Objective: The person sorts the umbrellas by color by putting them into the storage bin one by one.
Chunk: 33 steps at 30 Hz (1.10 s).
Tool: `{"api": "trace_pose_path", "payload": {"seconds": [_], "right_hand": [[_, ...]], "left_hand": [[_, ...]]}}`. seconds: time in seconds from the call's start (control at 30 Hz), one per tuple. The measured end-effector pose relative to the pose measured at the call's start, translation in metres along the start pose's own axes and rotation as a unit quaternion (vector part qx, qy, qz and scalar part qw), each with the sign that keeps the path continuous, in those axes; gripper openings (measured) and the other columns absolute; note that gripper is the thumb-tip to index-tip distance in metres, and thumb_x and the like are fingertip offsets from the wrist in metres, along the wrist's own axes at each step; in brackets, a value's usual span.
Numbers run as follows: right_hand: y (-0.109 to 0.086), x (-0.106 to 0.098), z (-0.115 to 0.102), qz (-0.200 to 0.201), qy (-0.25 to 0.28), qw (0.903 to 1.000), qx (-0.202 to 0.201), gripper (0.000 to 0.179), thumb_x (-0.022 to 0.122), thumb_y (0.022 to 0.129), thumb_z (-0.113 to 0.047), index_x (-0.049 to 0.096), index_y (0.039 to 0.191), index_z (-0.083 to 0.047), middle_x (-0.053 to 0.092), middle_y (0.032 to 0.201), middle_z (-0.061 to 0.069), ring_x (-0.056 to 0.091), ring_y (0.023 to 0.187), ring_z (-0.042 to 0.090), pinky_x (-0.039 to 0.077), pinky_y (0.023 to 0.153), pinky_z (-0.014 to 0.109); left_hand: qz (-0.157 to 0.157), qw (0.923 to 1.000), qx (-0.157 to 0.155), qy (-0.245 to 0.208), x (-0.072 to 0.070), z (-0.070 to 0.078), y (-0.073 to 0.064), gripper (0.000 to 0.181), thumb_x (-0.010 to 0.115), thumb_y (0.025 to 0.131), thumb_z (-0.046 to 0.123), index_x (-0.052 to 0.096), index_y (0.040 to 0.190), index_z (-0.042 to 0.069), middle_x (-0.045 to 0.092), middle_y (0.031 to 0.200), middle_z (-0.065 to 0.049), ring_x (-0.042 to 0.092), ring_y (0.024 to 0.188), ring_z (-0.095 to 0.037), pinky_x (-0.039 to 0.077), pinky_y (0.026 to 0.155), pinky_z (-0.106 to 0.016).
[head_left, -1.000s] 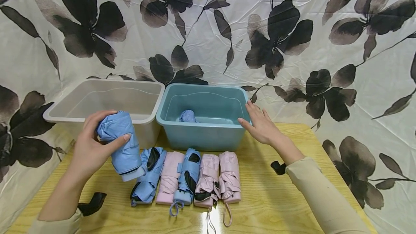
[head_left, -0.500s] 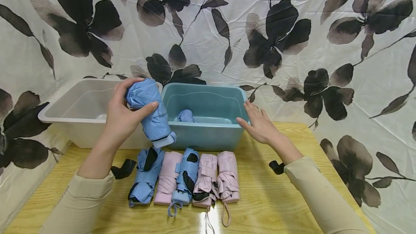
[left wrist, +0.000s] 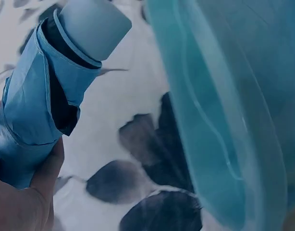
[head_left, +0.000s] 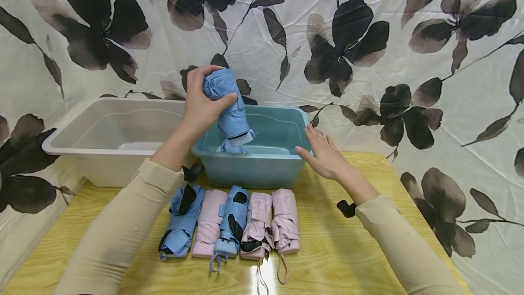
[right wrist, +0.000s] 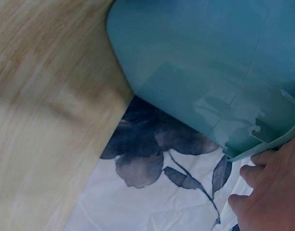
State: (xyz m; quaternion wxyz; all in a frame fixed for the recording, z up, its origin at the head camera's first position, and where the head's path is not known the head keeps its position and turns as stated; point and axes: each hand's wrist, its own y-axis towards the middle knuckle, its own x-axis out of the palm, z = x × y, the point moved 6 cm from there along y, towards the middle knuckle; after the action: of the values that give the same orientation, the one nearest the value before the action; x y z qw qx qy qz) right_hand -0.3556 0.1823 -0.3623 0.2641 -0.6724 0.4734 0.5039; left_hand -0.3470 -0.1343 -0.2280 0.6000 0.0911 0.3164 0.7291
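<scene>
head: umbrella row (head_left: 229, 208), teal bin (head_left: 254, 170) just behind

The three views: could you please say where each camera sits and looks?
Head: on the head, facing forward and down over table; left hand, right hand, sleeves show.
Left wrist: on that wrist, facing umbrella and teal bin; left hand shows.
Right wrist: on that wrist, facing teal bin; right hand shows.
Wrist views share teal bin.

We see a wood-grain table (head_left: 340, 249) across the lower frame, bearing a beige plastic tub (head_left: 114, 170) at centre left, a teal plastic tub (head_left: 254, 172) at centre and, lower centre, two blue folding umbrellas (head_left: 182, 231) and three pink folding umbrellas (head_left: 285, 215).
</scene>
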Motion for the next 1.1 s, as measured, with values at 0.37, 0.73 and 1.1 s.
{"api": "trace_pose_path", "payload": {"seconds": [0.37,0.73,1.1], "right_hand": [[0.001,0.001,0.000,-0.009,0.000,1.0000,0.003,0.089,0.031,0.107,-0.065,0.013,0.166,-0.001,0.004,0.174,0.014,0.007,0.159,0.037,0.001,0.125,0.061],[0.002,-0.002,0.002,-0.005,-0.002,1.0000,0.002,0.088,0.031,0.107,-0.065,0.013,0.166,-0.001,0.004,0.174,0.015,0.008,0.159,0.040,0.001,0.125,0.063],[0.001,-0.001,0.000,-0.008,0.004,1.0000,0.004,0.087,0.032,0.108,-0.064,0.013,0.166,-0.002,0.003,0.174,0.014,0.007,0.159,0.038,0.001,0.125,0.062]], "left_hand": [[-0.065,0.9946,-0.064,0.050,0.062,-0.054,0.026,0.060,0.078,0.089,0.013,0.052,0.144,0.008,0.033,0.151,-0.019,0.043,0.130,-0.034,0.040,0.109,-0.049],[-0.146,0.9764,-0.126,0.097,0.096,-0.096,0.020,0.061,0.077,0.093,0.013,0.048,0.147,0.007,0.028,0.155,-0.023,0.043,0.135,-0.041,0.038,0.114,-0.052],[-0.242,0.9418,-0.162,0.168,0.111,-0.130,0.010,0.060,0.076,0.095,0.019,0.048,0.146,0.007,0.031,0.157,-0.025,0.045,0.133,-0.042,0.041,0.110,-0.055]]}}
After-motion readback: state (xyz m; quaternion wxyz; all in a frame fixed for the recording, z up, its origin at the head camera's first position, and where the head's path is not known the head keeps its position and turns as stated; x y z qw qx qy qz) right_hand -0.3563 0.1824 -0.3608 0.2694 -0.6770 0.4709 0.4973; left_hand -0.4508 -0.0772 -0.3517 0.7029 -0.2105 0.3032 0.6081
